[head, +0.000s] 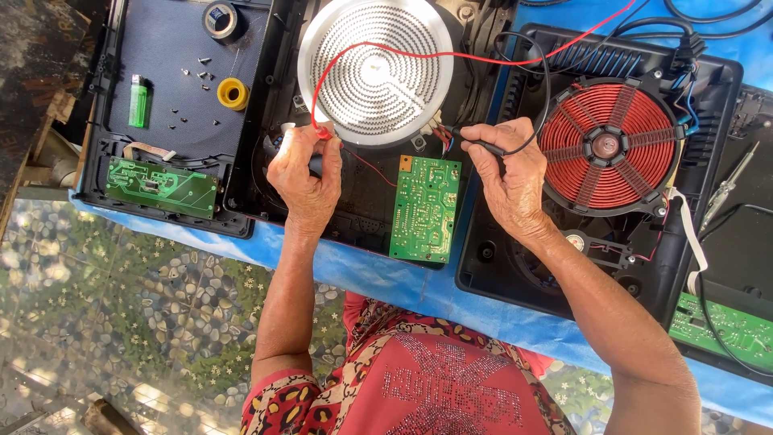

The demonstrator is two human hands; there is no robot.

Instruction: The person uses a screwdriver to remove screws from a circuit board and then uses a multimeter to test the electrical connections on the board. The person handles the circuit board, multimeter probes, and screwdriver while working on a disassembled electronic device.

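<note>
Nearest, left hand (304,179) closed around red probe (324,134), its tip pressed at the near edge of the white heating coil (375,68). Right hand (506,173) pinched on black probe (483,146), pointing toward the terminals (439,133) at the coil's rim, just above the green circuit board (424,209). Best to keep both tips steady, touching only bare metal, with fingers behind the tips. Further right, red copper coil (608,145) in its black housing (729,80). Further left, green lighter (138,101), yellow tape roll (233,93), loose screws (201,76).
</note>
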